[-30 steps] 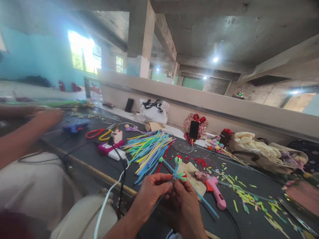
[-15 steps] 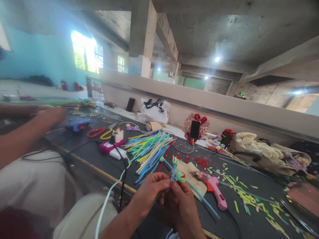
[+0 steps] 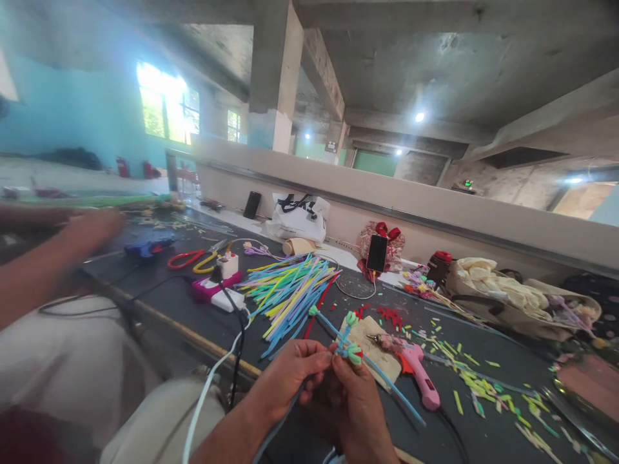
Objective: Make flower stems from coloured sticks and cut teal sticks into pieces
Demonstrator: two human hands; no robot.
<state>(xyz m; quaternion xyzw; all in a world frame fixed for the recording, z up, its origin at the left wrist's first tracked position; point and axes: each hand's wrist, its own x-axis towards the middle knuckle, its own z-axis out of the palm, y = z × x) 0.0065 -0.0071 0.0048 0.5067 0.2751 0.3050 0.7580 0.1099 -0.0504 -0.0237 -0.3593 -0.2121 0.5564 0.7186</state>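
Between my hands is a small pipe-cleaner flower sprig (image 3: pixel 346 338) with a twisted blue stem and mint-green buds, a bit of red showing at one. My right hand (image 3: pixel 358 396) is closed, thumb and fingers pinching the sprig's base. My left hand (image 3: pixel 294 374) is closed beside it, its fingertips pinching at the blue stem, whose long tail hangs below the palm. Just beyond lies another blue pipe-cleaner stem (image 3: pixel 396 396), tipped with a green bud. To the right, a pink hot glue gun (image 3: pixel 418 370) rests with its nozzle over a piece of cardboard (image 3: pixel 382 370).
A pile of coloured pipe cleaners (image 3: pixel 290 296) lies ahead, near a power strip (image 3: pixel 222 293) with cables crossing the table edge. Scissors (image 3: pixel 186 258) are farther left, near a co-worker's blurred arm (image 3: pixel 62 258). Cut scraps (image 3: pixel 483 380) and a cloth bag (image 3: pixel 507 299) are at right.
The sprig has tilted and shifted slightly right in my fingers. My left hand has drawn a little away from its base, and a blue stem tail now shows below it.
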